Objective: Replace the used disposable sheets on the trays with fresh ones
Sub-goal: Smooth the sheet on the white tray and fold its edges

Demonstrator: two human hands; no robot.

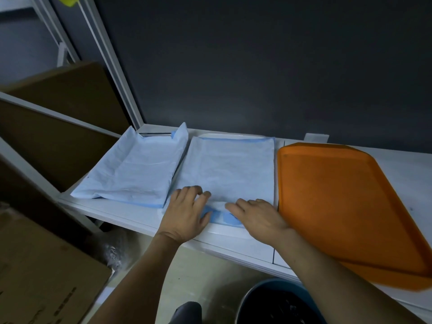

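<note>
storeroom or back room: cardboard boxes in white-framed shelving, bin below white counter

Two bare hands and two bare forearms, dimly lit.

Left hand: broad across the back, with knuckles in a ridged row toward the far side and fine creases across the wrist. Nails too dim to make out.

Left forearm: bare all the way to the near edge of view, smooth, widens toward the elbow.

Right hand: much the same build, knuckles lined along its far side, thumb hidden.

Right forearm: likewise bare as far as the near right corner.

Between the forearms, at the near edge, a rounded dark grey shape. Looks matte and cloth-like; cannot tell whether knee or shoe.
</note>
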